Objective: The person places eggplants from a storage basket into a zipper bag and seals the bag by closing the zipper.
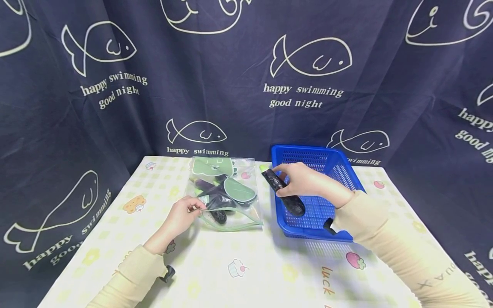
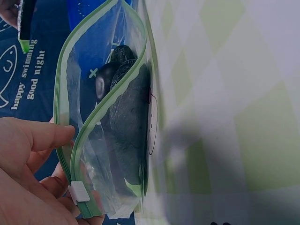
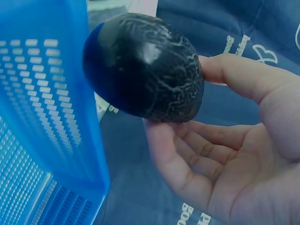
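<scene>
A dark eggplant (image 1: 283, 191) with a pale green stem end is gripped by my right hand (image 1: 302, 182) over the left side of the blue basket (image 1: 284, 220). In the right wrist view its rounded, scuffed end (image 3: 145, 68) faces the camera, between thumb and fingers. My left hand (image 1: 186, 214) pinches the green-edged mouth of a clear zip bag (image 1: 252, 164), which gapes open. Several eggplants (image 1: 217, 199) lie inside the bag, partly hidden by its printed panels. The left wrist view shows a white slider (image 2: 78, 192) at the near end of the bag's zip.
The blue basket stands right of the bag, with no eggplants visible in it. A checked tablecloth (image 1: 215, 269) with cartoon prints covers the table. Dark blue curtains (image 1: 246, 94) with fish drawings hang behind and at both sides.
</scene>
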`<action>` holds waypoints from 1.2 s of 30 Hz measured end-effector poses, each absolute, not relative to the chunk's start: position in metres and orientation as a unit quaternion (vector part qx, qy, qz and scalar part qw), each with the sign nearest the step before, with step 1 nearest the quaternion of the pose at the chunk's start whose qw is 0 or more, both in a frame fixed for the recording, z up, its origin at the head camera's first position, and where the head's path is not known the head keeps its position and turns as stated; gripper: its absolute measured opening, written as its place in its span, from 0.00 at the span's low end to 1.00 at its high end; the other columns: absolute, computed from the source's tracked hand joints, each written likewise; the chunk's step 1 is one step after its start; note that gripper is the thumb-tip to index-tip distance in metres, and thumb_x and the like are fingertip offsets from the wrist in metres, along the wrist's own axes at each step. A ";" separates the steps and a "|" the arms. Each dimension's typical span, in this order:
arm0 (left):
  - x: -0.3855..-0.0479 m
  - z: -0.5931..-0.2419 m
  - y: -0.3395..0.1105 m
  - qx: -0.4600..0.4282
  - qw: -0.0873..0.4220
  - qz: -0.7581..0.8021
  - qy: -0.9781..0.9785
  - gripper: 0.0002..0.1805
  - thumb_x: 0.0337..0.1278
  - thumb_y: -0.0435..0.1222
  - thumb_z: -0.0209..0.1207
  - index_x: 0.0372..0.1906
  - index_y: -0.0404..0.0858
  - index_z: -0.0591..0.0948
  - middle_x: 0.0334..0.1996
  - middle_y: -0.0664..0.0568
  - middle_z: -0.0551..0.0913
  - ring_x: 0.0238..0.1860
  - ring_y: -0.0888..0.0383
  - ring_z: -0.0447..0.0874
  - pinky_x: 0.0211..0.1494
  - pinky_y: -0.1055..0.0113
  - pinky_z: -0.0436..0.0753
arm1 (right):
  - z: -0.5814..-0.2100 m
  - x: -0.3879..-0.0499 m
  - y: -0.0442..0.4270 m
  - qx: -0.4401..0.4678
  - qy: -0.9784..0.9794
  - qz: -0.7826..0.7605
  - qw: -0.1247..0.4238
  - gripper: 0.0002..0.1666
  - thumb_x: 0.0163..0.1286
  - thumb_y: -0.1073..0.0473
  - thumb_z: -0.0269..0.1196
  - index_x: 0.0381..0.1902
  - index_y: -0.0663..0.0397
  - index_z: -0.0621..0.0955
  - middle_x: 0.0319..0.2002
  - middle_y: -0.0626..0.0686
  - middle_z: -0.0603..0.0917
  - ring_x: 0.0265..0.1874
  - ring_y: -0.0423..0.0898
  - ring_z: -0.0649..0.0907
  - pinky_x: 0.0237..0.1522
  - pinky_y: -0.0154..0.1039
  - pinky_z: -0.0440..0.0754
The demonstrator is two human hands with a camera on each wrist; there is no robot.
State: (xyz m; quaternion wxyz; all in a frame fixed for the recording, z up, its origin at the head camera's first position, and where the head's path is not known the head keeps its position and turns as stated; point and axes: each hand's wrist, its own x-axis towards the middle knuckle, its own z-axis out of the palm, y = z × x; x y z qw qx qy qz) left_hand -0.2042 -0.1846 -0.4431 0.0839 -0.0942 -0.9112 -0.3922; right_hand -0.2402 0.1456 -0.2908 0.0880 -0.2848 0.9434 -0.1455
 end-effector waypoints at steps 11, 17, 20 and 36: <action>-0.205 -0.442 -0.185 -0.091 0.079 -0.394 -0.911 0.08 0.47 0.26 0.62 0.30 0.41 0.84 0.31 0.52 0.80 0.31 0.59 0.74 0.35 0.66 0.73 | -0.293 -0.221 0.124 -0.337 0.924 -0.155 0.087 0.37 0.51 0.57 0.69 0.59 0.60 0.73 0.34 0.51 0.83 0.22 0.37 0.79 0.29 0.32 0.78; -0.203 -0.441 -0.185 -0.087 0.075 -0.397 -0.911 0.08 0.47 0.25 0.62 0.29 0.42 0.84 0.32 0.52 0.80 0.31 0.58 0.74 0.35 0.66 0.73 | -0.302 -0.214 0.116 -0.367 0.910 -0.175 0.085 0.36 0.51 0.60 0.68 0.59 0.61 0.73 0.34 0.51 0.83 0.21 0.36 0.79 0.26 0.29 0.77; -0.203 -0.441 -0.185 -0.086 0.074 -0.397 -0.911 0.08 0.47 0.26 0.62 0.29 0.43 0.84 0.31 0.52 0.80 0.31 0.59 0.73 0.35 0.66 0.73 | -0.310 -0.212 0.111 -0.374 0.906 -0.182 0.082 0.36 0.51 0.59 0.67 0.60 0.59 0.72 0.34 0.50 0.82 0.20 0.34 0.78 0.25 0.28 0.77; -0.203 -0.440 -0.185 -0.085 0.071 -0.396 -0.911 0.08 0.48 0.26 0.62 0.30 0.42 0.84 0.32 0.52 0.80 0.32 0.58 0.75 0.36 0.66 0.74 | -0.341 -0.198 0.086 -0.414 0.876 -0.229 0.095 0.35 0.51 0.61 0.67 0.59 0.59 0.73 0.36 0.50 0.83 0.18 0.32 0.76 0.24 0.28 0.77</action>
